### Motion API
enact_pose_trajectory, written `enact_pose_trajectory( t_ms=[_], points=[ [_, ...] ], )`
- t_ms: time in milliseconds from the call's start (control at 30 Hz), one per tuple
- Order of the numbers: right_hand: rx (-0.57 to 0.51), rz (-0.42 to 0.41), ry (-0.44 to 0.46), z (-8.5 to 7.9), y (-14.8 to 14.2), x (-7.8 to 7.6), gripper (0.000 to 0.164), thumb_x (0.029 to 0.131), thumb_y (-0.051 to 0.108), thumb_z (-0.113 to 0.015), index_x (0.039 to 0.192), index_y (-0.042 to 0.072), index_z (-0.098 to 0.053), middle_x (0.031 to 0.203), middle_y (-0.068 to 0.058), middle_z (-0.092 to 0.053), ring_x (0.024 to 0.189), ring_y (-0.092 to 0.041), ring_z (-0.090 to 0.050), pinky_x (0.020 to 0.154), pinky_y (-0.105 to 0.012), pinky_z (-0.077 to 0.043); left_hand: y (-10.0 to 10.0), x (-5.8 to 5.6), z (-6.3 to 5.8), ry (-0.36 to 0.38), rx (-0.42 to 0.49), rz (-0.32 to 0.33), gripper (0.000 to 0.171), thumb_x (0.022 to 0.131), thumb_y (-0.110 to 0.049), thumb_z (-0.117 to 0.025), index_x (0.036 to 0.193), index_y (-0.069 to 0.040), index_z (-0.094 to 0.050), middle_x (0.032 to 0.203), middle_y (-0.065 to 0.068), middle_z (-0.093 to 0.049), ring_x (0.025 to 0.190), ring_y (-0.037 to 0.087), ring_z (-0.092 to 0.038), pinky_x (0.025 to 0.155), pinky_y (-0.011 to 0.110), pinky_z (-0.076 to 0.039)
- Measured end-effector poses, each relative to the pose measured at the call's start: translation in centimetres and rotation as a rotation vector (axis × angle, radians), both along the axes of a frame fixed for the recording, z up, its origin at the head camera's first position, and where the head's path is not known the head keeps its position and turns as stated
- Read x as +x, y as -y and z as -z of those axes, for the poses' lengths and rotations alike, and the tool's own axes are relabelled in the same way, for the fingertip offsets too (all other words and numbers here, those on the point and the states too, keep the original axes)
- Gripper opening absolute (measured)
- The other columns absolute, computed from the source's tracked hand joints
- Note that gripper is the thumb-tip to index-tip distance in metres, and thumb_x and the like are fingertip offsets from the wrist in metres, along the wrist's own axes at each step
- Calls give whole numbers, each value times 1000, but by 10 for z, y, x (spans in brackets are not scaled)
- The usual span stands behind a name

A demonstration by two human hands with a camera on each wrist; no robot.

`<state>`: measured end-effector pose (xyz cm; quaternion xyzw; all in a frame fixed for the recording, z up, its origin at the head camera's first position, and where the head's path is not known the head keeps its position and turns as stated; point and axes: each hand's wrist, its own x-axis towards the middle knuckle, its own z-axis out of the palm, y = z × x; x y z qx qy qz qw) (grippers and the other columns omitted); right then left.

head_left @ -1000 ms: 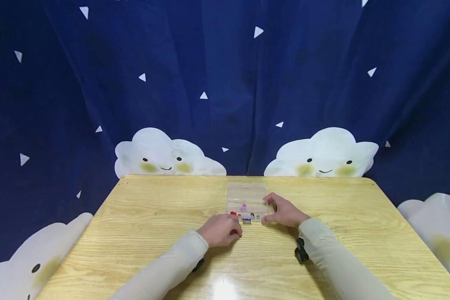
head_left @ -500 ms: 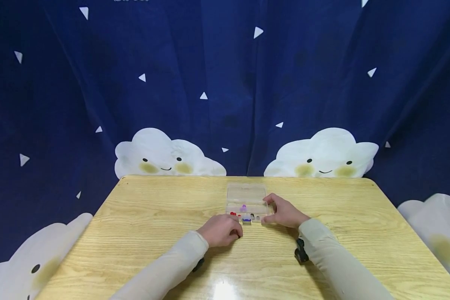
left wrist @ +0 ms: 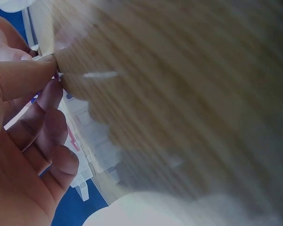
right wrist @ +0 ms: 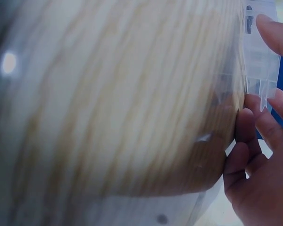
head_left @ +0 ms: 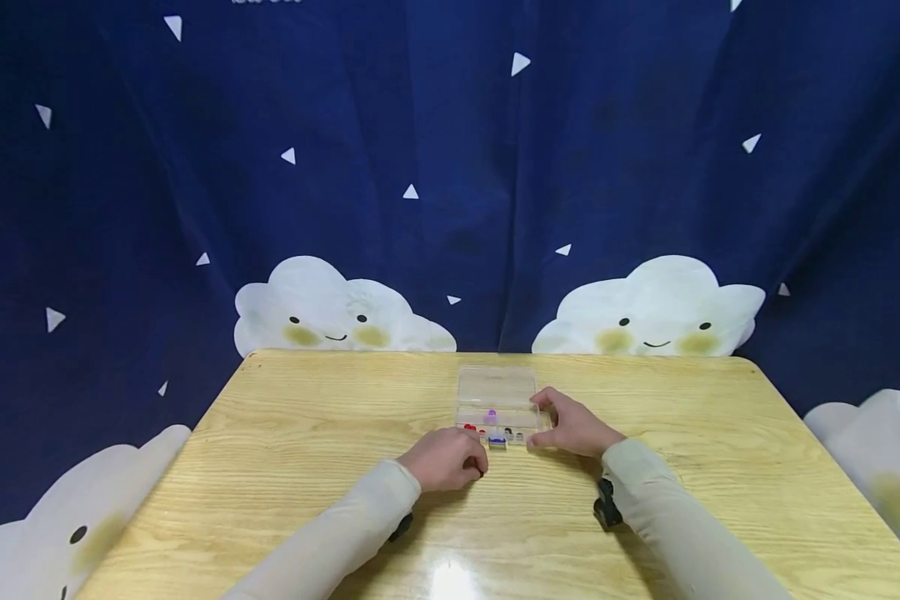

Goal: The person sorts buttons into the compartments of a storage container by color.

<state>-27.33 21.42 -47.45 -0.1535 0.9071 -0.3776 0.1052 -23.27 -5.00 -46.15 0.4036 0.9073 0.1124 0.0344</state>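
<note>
A clear plastic box with its lid raised toward the back lies on the table. Small red pieces, a purple piece and several dark and pale pieces show in it. At its front edge is a small blue part. Just left of the box's front, my left hand pinches a tiny dark piece between thumb and fingertips; its kind is too small to tell. My right hand holds the box's right end, with the thumb at the front and fingers around the side.
The light wooden table extends on both sides of the box. Behind it hangs a dark blue curtain with white clouds. A black wrist device hangs under the right sleeve.
Both hands keep the same places on and near the box. The whole head view has shifted slightly, so everything appears a little farther right.
</note>
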Motion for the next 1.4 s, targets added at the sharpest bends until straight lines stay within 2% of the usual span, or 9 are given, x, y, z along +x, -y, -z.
enact_pose_trajectory(
  t_ms=[200, 333, 567, 767, 1000, 1200, 1400],
  points=[
    [10, 1, -11, 3, 1, -2, 63, 75, 27, -86, 125, 10, -53, 116, -11, -61, 87, -17, -52, 81, -30, -41, 1, 0, 0, 40, 7, -42, 7, 87, -15, -74, 85, -22, -74, 86, -12, -69, 75, -3, -54, 71, 14, -48],
    [13, 0, -12, 2, 1, -2, 63, 75, 26, -86, 126, 9, -53, 116, -12, -60, 86, -18, -52, 80, -32, -42, 2, -1, -1, 48, 14, -48, 13, 87, -16, -75, 78, -23, -70, 80, -14, -64, 70, -3, -50, 67, 14, -44],
    [5, -9, -23, -2, 0, 0, 64, 75, 25, -86, 126, 7, -52, 118, -13, -61, 92, -20, -54, 85, -34, -43, 5, 1, -4, 13, -26, -24, 7, 88, -18, -74, 90, -22, -79, 84, -12, -68, 74, -4, -57, 68, 12, -48],
    [0, 15, 9, 1, 1, 1, 63, 76, 27, -86, 126, 9, -53, 120, -12, -61, 97, -20, -54, 88, -33, -42, 5, 3, -4, 11, -29, -25, 7, 87, -16, -72, 89, -21, -78, 85, -12, -69, 73, -4, -55, 67, 13, -46],
    [13, 13, 13, 2, 1, 1, 61, 76, 25, -86, 125, 9, -52, 121, -11, -61, 97, -20, -53, 88, -35, -41, 7, 1, -1, 37, 28, -33, 6, 88, -17, -73, 86, -21, -77, 85, -13, -70, 72, -4, -55, 67, 13, -47],
    [13, 20, 23, 2, 2, 2, 62, 76, 26, -86, 126, 9, -52, 122, -12, -60, 100, -22, -53, 90, -36, -41, 14, -2, -4, -2, 68, -35, 8, 88, -18, -71, 81, -22, -73, 83, -13, -66, 72, -2, -52, 68, 15, -47],
    [21, 17, 12, 0, 1, 3, 63, 75, 28, -86, 125, 9, -52, 120, -12, -60, 97, -22, -53, 89, -35, -41, 20, -5, -9, -24, 79, -70, 9, 88, -18, -71, 80, -22, -72, 81, -12, -63, 70, -1, -49, 68, 17, -47]
  ],
)
